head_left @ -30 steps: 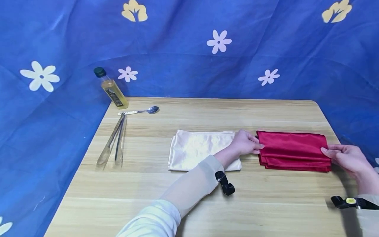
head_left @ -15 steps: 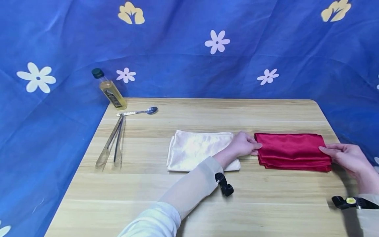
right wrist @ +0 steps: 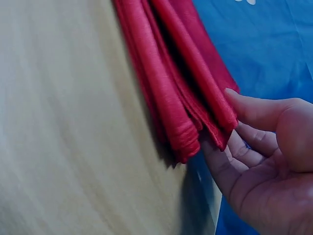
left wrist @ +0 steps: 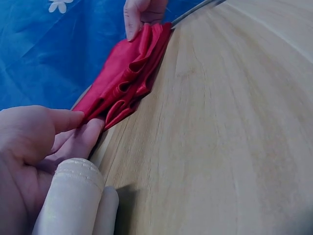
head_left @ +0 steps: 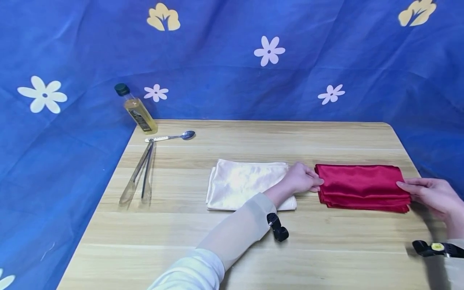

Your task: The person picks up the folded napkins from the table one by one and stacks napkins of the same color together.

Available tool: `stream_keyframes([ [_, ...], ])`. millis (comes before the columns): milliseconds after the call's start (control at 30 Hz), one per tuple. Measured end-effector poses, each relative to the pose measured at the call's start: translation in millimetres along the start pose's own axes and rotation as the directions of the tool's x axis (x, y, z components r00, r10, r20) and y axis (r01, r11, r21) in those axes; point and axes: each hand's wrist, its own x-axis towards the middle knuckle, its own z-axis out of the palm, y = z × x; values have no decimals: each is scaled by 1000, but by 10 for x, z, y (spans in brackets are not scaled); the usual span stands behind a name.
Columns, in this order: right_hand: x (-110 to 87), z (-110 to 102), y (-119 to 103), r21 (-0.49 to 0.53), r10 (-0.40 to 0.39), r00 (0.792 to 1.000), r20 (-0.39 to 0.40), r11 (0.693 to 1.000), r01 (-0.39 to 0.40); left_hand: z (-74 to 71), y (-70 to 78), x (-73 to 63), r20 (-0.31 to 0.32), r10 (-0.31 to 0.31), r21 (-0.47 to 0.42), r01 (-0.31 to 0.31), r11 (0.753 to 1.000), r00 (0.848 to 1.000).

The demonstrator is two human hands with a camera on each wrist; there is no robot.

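A folded red satin cloth (head_left: 362, 185) lies at the right of the table, its stacked layers showing along the near side in both wrist views. My left hand (head_left: 301, 178) pinches its left end, thumb on top and fingers underneath. At the opposite end my right hand (head_left: 433, 195) pinches the cloth the same way; in the right wrist view the thumb (right wrist: 259, 110) presses on the upper fold. A folded white satin cloth (head_left: 243, 183) lies flat just left of the red one, its right part covered by my left wrist and hand.
Metal tongs (head_left: 139, 173) lie spread at the left of the wooden table (head_left: 253, 257). Behind them are a spoon (head_left: 170, 137) and an oil bottle (head_left: 141, 114) with a green cap. A blue flowered curtain (head_left: 217, 92) hangs behind the table.
Both hands keep their pinch on the red cloth. Its far edge has come slightly nearer, and the top layer has sagged a little. The white cloth stays in place.
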Motion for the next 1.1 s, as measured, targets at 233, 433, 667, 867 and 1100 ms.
stream_keyframes([
  [233, -1, -34, 60, 31, -18, 998, 58, 999, 16, -13, 11, -53, 4, 11, 50, -11, 999, 1000],
  [433, -9, -28, 105, 51, -8, 999, 31, 999, 7, 10, 15, -85, -6, 22, 112, -21, 994, 1000],
  [667, -40, -68, 144, 180, 25, 999, 32, 983, -30, 56, 18, -85, -4, 40, 127, -39, 991, 999],
  [867, -54, -41, 108, 188, -30, 1000, 3, 982, 29, 0, 107, -99, 24, 40, 199, -44, 979, 999],
  [1100, -103, -59, -48, 269, -84, 993, -85, 957, 104, -197, 344, -94, 4, 100, 377, -94, 922, 995],
])
